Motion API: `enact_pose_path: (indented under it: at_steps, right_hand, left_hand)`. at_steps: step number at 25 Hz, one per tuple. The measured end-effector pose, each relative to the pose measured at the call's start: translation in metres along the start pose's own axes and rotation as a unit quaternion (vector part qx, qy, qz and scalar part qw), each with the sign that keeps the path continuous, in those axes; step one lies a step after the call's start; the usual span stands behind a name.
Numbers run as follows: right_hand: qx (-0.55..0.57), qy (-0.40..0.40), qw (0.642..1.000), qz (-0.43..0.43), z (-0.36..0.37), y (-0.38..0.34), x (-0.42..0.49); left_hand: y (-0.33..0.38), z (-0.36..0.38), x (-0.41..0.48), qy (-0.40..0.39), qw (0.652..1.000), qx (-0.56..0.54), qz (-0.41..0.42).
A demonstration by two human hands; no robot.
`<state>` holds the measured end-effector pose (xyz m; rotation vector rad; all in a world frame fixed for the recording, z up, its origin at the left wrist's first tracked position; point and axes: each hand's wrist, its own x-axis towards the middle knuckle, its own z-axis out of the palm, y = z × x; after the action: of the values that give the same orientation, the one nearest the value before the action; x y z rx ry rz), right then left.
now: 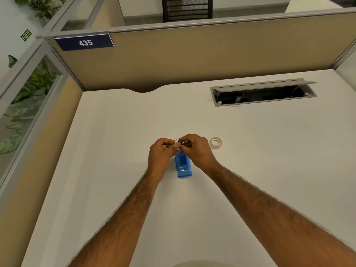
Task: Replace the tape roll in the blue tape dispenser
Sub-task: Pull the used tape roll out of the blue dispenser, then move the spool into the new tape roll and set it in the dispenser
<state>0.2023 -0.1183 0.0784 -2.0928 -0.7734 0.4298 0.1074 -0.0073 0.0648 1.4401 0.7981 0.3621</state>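
The blue tape dispenser (pixel 183 166) lies on the white desk (pixel 134 132), its roll bay showing dark and its far end hidden under my hands. Above it, my left hand (pixel 160 154) pinches a pale tape roll (pixel 176 141), mostly hidden by the fingers. My right hand (pixel 196 149) meets it there, its fingertips closed on a small dark core piece (pixel 181 142) at the roll's side. A second pale tape roll (pixel 216 142) lies flat on the desk just right of my right hand, apart from it.
An open cable hatch (pixel 263 93) is set into the desk at the back right. Beige cubicle partitions (pixel 192 54) wall the desk at the back and left. A blue sign reading 435 (pixel 84 42) hangs on the back partition.
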Motion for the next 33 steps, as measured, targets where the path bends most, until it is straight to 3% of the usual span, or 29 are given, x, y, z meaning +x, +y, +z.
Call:
enact_pose_path:
  at_steps: [7, 13, 16, 20, 25, 28, 33]
  right_hand:
    - [-0.011, -0.006, 1.000, 0.021, -0.009, 0.002, 0.009]
    - [-0.010, 0.001, 0.997, 0.071, -0.009, 0.010, 0.012]
    - [-0.003, 0.003, 0.996, 0.092, -0.008, 0.017, 0.013]
    - [0.003, 0.010, 0.994, 0.105, -0.010, 0.027, 0.013]
    - [0.006, 0.018, 0.994, 0.108, -0.017, 0.038, 0.012]
    - [-0.002, 0.022, 0.994, 0.107, -0.018, 0.039, 0.012]
    - [0.046, 0.024, 0.993, 0.102, -0.016, 0.032, 0.012]
  left_hand:
    - [0.003, -0.002, 0.022, -0.037, 0.999, 0.033, 0.000]
    - [0.019, 0.021, 0.077, -0.014, 0.979, 0.192, 0.067]
    - [0.017, 0.035, 0.112, -0.047, 0.954, 0.286, 0.082]
    - [0.005, 0.040, 0.144, -0.085, 0.895, 0.424, 0.108]
    - [-0.001, 0.043, 0.159, -0.117, 0.856, 0.487, 0.129]
    - [-0.001, 0.044, 0.160, -0.125, 0.869, 0.466, 0.108]
    - [0.005, 0.029, 0.117, -0.039, 0.953, 0.284, 0.101]
